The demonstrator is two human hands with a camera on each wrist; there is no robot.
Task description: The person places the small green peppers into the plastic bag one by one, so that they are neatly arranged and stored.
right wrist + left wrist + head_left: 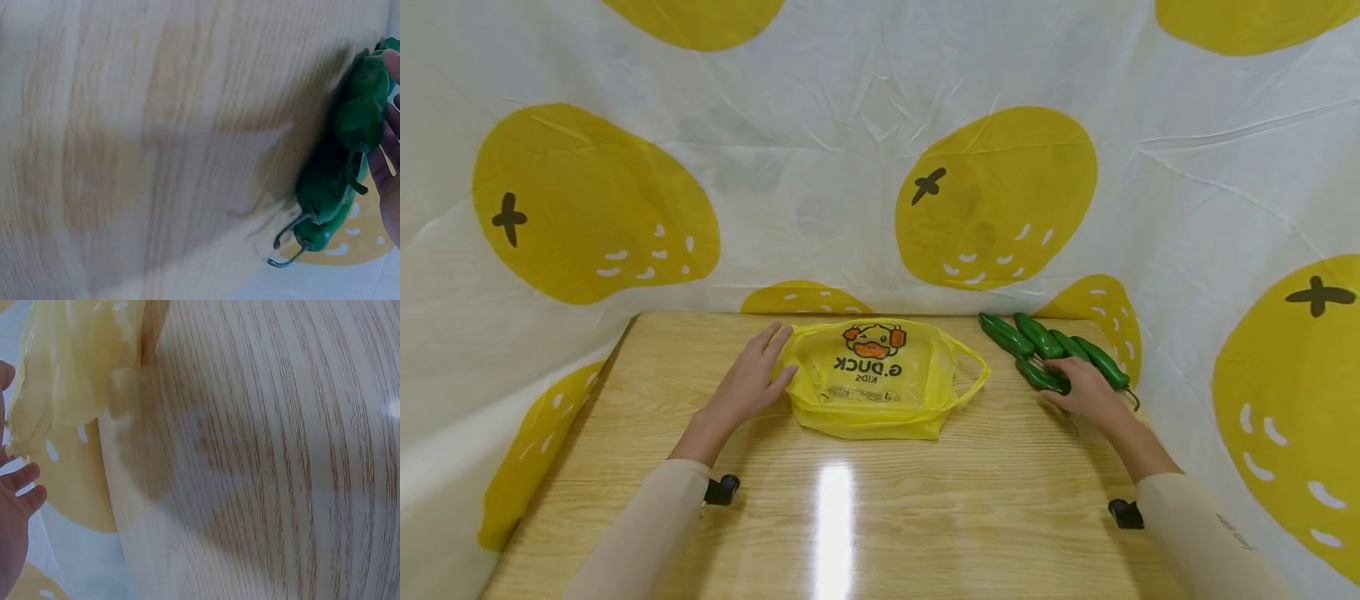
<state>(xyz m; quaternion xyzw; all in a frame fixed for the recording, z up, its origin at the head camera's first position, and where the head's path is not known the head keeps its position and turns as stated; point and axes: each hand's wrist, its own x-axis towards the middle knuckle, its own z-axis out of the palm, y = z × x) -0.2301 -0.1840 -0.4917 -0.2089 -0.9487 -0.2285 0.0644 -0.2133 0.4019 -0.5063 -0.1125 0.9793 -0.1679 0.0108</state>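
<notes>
A yellow plastic bag (880, 423) with a duck print lies flat near the table's far edge, its loop handle spread to the right. Beside the bag's left edge is my left hand (747, 385), fingers extended and touching or almost touching the plastic. In the left wrist view, part of the bag (65, 375) hangs near the fingertips. My right hand (1088, 398) has its thumb and fingers on either side of the nearest green chili pepper (1037, 375), pinching it. Several more green peppers (1036, 336) lie behind and beside it; their stems show in the right wrist view.
The wooden table (760, 533) extends toward me, with a bright light reflection on it. A white cloth (820, 208) printed with yellow fruit hangs around its back and sides. Black wrist mounts (722, 490) show beneath both forearms.
</notes>
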